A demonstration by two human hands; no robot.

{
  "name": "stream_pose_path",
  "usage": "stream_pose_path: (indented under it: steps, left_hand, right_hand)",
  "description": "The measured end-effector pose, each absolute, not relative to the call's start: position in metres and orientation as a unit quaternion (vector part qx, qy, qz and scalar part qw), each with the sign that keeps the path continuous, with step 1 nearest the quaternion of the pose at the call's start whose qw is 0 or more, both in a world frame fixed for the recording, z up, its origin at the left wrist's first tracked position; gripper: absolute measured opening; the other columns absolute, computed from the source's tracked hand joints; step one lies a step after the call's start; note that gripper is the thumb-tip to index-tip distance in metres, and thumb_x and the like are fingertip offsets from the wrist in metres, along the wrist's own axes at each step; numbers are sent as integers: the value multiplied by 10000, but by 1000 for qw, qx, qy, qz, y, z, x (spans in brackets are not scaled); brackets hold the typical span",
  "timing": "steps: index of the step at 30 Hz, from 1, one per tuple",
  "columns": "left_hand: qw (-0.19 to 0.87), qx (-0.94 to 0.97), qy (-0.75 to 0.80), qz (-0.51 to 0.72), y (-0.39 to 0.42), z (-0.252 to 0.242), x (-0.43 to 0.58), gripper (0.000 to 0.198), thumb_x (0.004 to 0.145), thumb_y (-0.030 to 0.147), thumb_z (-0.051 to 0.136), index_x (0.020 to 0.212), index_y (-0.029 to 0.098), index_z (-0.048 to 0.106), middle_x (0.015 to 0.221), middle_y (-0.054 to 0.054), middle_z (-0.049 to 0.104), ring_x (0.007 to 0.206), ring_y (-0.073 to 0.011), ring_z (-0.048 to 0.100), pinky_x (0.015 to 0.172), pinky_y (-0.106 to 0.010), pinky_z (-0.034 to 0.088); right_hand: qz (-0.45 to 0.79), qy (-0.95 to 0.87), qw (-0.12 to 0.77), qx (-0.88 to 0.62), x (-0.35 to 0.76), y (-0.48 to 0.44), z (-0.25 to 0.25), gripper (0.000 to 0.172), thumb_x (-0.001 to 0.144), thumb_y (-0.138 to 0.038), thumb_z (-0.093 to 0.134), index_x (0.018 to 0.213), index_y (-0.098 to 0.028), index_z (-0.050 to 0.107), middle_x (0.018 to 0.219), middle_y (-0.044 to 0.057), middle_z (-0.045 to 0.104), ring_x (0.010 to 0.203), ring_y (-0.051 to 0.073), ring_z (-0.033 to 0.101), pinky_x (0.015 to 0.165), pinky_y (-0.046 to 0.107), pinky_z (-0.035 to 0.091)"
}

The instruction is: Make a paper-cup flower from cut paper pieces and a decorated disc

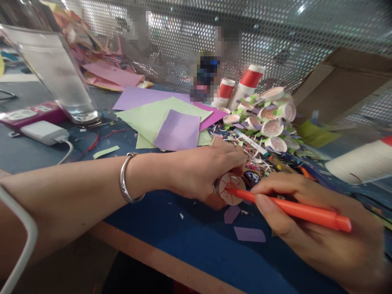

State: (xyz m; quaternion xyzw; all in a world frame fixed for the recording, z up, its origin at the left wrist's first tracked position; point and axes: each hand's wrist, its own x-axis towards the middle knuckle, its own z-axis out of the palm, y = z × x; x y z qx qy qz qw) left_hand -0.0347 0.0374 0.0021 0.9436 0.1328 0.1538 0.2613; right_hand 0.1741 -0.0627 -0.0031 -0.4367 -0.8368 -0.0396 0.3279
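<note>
My left hand (199, 169) is closed around a small paper cup (234, 200) whose round bottom faces me. Red lines in a spoked, net-like pattern mark that bottom. A red felt-tip pen (306, 210) sits in my right hand (324, 241), pinched between thumb and fingers, its tip at the drawing. Just below the cup lie two purple paper scraps (249, 234). Beyond my hands rises a pile of cup pieces (272, 128) with red drawings and green and purple bits.
Purple and green paper sheets (177, 130) lie behind my left hand. A glass of water (65, 77) stands at the left near a white charger (45, 132). Stacked paper cups (364, 161) lie at the right, below a cardboard box (339, 81). A perforated metal screen (174, 41) borders the back.
</note>
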Motion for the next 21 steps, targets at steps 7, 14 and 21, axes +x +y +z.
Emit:
stream_pose_path:
  steps: [7,14,21]
  left_hand:
    - [256,945,123,162,37,1,-34,350,685,169,730,950,192,503,1032,-79,619,934,-218,552,735,-308,447]
    - [252,947,116,161,36,3,-33,317,696,150,710,916,203,488,1024,-72,608,955,-224,547,742,-307,443]
    - [244,949,119,158,37,4,-33,339,679,145,714,927,203,491,1019,-62,610,959,-223,544,742,-303,434]
  right_hand:
    - [-46,-844,312,-435,174,-62,-2,96,943,-213,591,986,-289,631,864,-31,753,693,147,724,669,260,568]
    - [-45,-840,322,-434,173,-62,-5,98,943,-205,601,994,-284,627,884,-33,752,723,145,731,694,255,571]
    - [-49,-855,301,-419,174,-60,-4,104,950,-208,599,1026,-271,628,907,-19,755,742,143,730,702,255,573]
